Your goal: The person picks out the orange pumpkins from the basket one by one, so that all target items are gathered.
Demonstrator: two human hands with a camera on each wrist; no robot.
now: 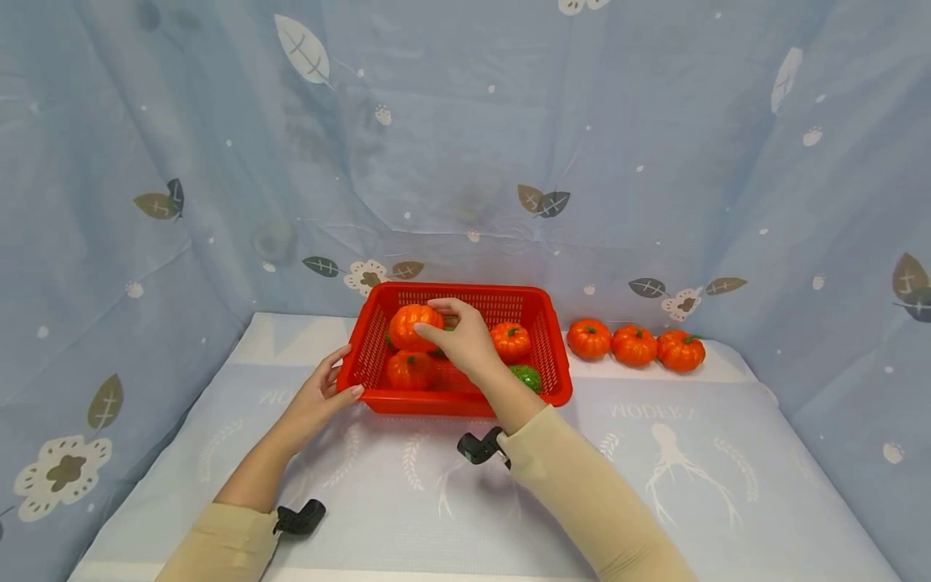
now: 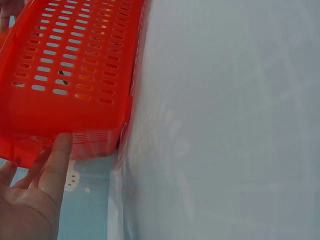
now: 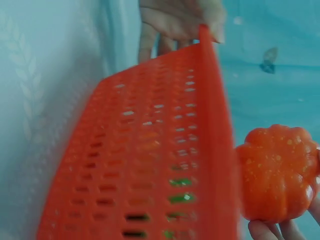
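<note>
A small orange pumpkin [image 1: 416, 326] is pinched in my right hand [image 1: 465, 338], raised above the left part of a red plastic basket [image 1: 444, 402]. In the right wrist view the pumpkin [image 3: 277, 172] shows its ribbed side beyond the basket rim, with fingertips beneath it. My left hand [image 1: 320, 396] touches the basket's left end with fairly straight fingers, thumb by the front corner. Inside the basket lie another orange pumpkin [image 1: 410, 370] at the left, one more pumpkin [image 1: 511, 343] at the right, and a bumpy green item [image 1: 527, 377], partly hidden by my right arm.
Three orange pumpkins, the nearest a pumpkin [image 1: 590, 339], stand in a row right of the basket. A pale patterned cloth covers the table [image 1: 378, 501]. Blue printed curtain [image 1: 451, 145] closes in the back and sides.
</note>
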